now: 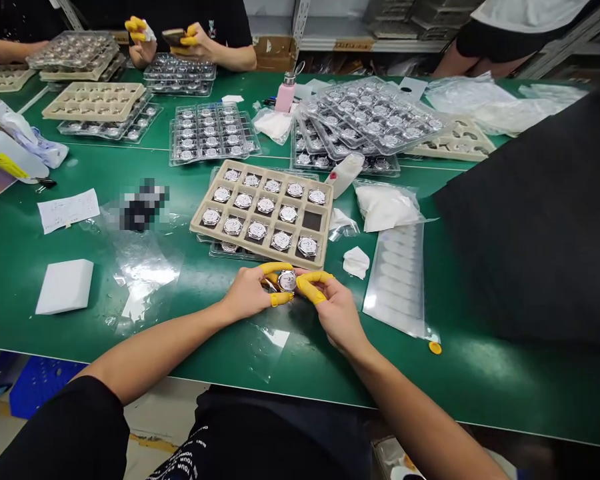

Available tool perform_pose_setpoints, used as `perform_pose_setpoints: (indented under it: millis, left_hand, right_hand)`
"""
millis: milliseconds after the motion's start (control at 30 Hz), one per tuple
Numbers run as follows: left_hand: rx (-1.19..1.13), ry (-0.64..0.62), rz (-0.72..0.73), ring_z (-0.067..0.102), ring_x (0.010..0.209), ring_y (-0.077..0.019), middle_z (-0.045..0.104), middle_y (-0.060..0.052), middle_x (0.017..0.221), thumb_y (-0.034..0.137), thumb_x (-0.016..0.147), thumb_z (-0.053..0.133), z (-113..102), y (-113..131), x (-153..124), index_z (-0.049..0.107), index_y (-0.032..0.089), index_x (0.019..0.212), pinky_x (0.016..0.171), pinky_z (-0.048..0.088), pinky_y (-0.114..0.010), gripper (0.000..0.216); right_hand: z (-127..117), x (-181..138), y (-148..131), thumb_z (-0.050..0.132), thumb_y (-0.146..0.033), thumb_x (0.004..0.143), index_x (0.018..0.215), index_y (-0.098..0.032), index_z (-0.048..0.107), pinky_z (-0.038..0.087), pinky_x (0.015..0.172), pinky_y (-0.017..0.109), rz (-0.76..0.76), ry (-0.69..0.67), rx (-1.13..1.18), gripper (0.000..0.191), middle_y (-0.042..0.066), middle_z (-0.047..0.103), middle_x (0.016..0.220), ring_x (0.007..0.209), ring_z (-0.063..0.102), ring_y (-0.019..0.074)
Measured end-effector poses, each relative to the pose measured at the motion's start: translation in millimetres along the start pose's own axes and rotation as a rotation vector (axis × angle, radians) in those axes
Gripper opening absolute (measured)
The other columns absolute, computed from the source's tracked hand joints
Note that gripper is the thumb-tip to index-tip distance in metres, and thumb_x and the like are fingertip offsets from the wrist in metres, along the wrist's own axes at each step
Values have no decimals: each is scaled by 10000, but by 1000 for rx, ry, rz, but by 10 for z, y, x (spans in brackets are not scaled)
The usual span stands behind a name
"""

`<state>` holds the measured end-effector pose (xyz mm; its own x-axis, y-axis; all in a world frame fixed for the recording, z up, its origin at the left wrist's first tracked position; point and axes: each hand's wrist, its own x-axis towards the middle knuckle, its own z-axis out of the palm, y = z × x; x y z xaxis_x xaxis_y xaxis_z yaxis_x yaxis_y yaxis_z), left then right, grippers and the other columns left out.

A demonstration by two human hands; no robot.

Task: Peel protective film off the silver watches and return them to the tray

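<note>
A small round silver watch case [287, 281], with white printing or a label on its face, is held up just in front of the beige tray. My left hand [253, 290] grips it from the left between thumb and fingers in yellow finger cots. From the other side, my right hand [333, 300] pinches its right edge, also in yellow finger cots. Close behind lies the beige compartment tray [196, 225], with similar watch cases in its compartments. One compartment at its right shows its dark bottom. Under this tray, part of another tray is visible.
Clear trays of watch cases [210, 133] stand farther back, near a pink bottle [285, 93]. A white block [65, 287] and plastic film [147, 273] lie left. Right are a plastic sleeve [397, 280], a bag [387, 205] and a black sheet [535, 227]. A co-worker's hands [195, 40] are opposite.
</note>
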<state>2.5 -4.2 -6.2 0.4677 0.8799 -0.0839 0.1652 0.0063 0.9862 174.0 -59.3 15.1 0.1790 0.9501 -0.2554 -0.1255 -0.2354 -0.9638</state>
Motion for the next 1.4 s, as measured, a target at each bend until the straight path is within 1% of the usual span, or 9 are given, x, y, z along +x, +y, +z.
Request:
perform_pose_setpoints:
  millis: [200,467,767,967,1267,1400]
  left_hand:
    - [98,5,16,668,703,-130,753,-11,836,297,663,830,-8,23,-8,715,208,1204,729,574,-244,561]
    - [114,12,21,664,724,-133,749,-9,828,297,648,839,-2,50,-17,716,202,1186,718,555,-238,560]
    - [159,-7,24,634,701,-127,724,-3,802,343,649,838,-17,49,-7,714,191,1182,697,548,-231,569]
    - [186,1,45,627,691,-126,733,1,799,346,653,836,-15,70,-9,719,191,1161,662,535,-221,544]
    - [164,-3,40,636,710,-129,744,-10,827,317,647,837,-12,63,-8,722,190,1167,673,534,-221,548]
    - [146,-8,29,628,698,-125,734,-9,812,298,646,837,-12,63,-11,719,193,1180,670,533,-223,557]
  right_hand:
    - [22,23,31,851,-554,639,857,-222,705,565,902,399,13,36,-14,423,68,757,1042,1017,690,250]
    - [88,42,102,874,-560,586,856,-217,707,563,879,397,37,87,34,467,49,752,925,909,695,226]
    - [86,42,153,873,-562,586,869,-224,696,562,898,409,26,102,50,475,54,754,951,942,699,239]
    - [81,50,167,891,-555,553,879,-227,693,556,917,411,33,105,55,503,51,752,953,954,698,243]
    - [80,50,160,879,-557,582,885,-220,688,555,926,410,17,102,38,492,51,750,951,944,699,232]
    - [80,42,154,861,-550,624,882,-222,677,565,914,405,-5,86,14,456,51,747,950,942,702,229]
